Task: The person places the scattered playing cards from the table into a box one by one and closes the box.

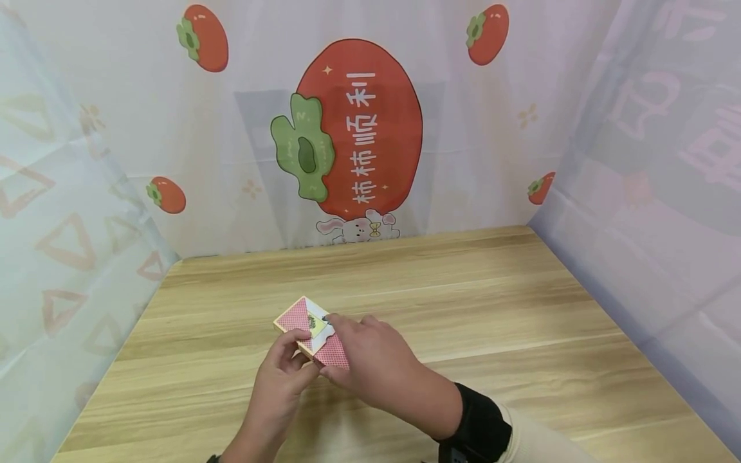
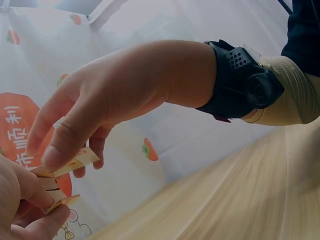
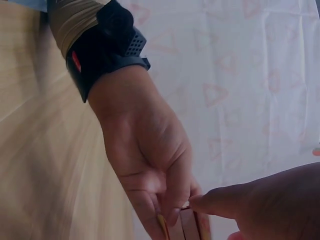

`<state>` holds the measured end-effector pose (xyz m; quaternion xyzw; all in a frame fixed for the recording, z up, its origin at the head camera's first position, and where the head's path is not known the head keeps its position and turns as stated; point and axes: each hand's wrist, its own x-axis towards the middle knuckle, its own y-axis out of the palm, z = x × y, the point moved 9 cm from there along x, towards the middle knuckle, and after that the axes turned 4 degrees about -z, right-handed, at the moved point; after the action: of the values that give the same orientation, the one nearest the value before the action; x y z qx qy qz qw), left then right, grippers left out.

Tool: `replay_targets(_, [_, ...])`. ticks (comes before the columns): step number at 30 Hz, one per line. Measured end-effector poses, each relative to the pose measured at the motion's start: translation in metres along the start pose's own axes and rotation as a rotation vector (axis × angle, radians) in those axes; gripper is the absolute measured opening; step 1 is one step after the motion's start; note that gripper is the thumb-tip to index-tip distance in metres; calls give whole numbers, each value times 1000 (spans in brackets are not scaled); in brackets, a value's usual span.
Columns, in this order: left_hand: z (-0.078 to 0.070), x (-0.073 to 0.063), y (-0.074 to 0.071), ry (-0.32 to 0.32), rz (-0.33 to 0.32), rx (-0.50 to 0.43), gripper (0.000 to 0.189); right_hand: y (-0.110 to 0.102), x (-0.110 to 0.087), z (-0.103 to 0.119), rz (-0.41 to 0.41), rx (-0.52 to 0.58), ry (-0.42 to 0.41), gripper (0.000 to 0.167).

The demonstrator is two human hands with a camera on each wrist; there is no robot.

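A playing card box (image 1: 294, 316) with a red-and-white checked back, a white band and a yellow label is tilted between both hands over the table. My left hand (image 1: 279, 372) grips its near side, thumb on top and fingers below. From the right, my right hand (image 1: 386, 366) pinches the other end, covering much of that checked part. The left wrist view catches the edge of the box (image 2: 82, 161) under the right thumb, with pale flap-like pieces parted below it. In the right wrist view, pale narrow edges of the box (image 3: 189, 225) show between the fingers.
The wood-grain table (image 1: 463, 302) spreads around the hands. A white cloth with printed persimmons (image 1: 359, 128) hangs behind it, and further cloth walls (image 1: 654, 212) stand along the left and right sides. A black wrist strap (image 1: 480, 421) circles the right wrist.
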<state>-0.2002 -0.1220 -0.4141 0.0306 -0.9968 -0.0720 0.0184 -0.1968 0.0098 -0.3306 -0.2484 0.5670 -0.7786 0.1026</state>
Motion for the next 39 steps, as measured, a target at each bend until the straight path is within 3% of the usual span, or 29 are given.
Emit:
replay_targets(11, [0, -2, 0, -17, 11, 5, 52, 2, -5, 6, 140, 90, -86, 76])
replay_targets(19, [-1, -8, 8, -26, 61, 8, 52, -4, 3, -3, 83, 145, -111, 72])
replay_targets(31, [-2, -12, 15, -36, 88, -15, 53, 4, 16, -29, 56, 232, 28, 50])
replay_targets(36, [-2, -12, 14, -41, 84, -10, 53, 8, 17, -34, 72, 271, 62, 52])
replay_targets(39, [-3, -11, 14, -28, 83, -17, 53, 17, 17, -42, 114, 387, 108, 57])
